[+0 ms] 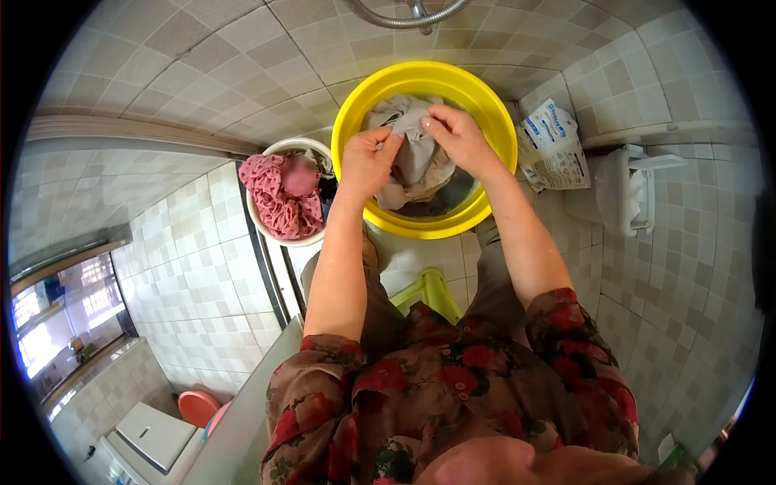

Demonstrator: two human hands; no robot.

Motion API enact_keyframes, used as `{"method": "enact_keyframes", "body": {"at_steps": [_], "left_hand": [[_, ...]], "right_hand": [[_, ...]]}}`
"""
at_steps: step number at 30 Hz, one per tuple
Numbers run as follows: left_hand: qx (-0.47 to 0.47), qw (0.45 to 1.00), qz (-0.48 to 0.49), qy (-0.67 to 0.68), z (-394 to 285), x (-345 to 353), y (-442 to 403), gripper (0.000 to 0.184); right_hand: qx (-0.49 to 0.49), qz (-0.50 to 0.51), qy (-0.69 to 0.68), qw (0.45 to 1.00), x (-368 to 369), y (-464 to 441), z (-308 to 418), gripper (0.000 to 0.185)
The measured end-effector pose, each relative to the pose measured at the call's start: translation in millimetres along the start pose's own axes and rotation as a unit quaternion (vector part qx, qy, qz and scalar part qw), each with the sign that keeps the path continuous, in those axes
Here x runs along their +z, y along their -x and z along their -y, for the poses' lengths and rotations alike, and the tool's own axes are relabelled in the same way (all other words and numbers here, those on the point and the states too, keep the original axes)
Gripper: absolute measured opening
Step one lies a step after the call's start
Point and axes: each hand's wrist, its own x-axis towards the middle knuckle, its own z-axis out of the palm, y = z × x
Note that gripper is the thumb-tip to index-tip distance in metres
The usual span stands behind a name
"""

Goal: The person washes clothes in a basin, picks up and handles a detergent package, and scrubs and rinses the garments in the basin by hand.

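Observation:
A wet, light grey-beige garment (416, 153) lies bunched in a large yellow basin (428, 229), its lower part resting in greyish water (461, 194). My left hand (370, 162) pinches a fold of the cloth near the basin's left side, thumb against fingers. On the other side, my right hand (461, 139) grips the same cloth between thumb and fingertips. Both hands are close together over the basin, with a stretch of fabric between them. What kind of garment it is cannot be made out.
Left of the basin, a white bucket (293, 241) holds pink patterned cloth (279, 194) and darker pieces. A white printed bag (554, 145) and a lidded bin (614, 190) stand at right. A green stool (428, 293) is below me. A metal hose (404, 20) hangs on the tiled wall.

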Motion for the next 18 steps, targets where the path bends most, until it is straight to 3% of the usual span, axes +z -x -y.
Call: {"method": "enact_keyframes", "body": {"at_steps": [2,4,7,11,14,16,18], "left_hand": [[-0.020,0.997,-0.010,0.070,-5.9,-0.6,-0.5,0.021],[-0.101,0.967,-0.047,0.230,-10.3,0.1,-1.9,0.026],[-0.134,0.954,-0.080,0.256,-12.9,-4.8,-2.6,0.029],[-0.132,0.939,-0.100,0.303,-8.7,-14.1,-6.2,0.030],[-0.115,0.953,-0.070,0.271,-12.5,-11.3,-4.3,0.031],[-0.116,0.964,-0.054,0.234,-15.6,-0.5,-1.5,0.033],[-0.121,0.968,-0.030,0.218,-15.0,5.4,1.7,0.034]], "right_hand": [[0.027,-0.036,-0.049,0.998,-0.1,-2.8,5.2,0.018],[0.061,-0.102,-0.118,0.986,0.5,-7.3,4.1,0.018],[0.049,-0.140,-0.039,0.988,-7.0,-9.2,0.3,0.017],[0.064,-0.176,-0.034,0.982,-16.7,-6.9,9.2,0.017],[0.102,-0.125,-0.070,0.984,-12.3,0.1,14.6,0.018],[0.135,0.053,0.007,0.989,1.0,1.7,9.0,0.017],[0.151,0.040,-0.043,0.987,10.7,5.5,2.2,0.017]]}}
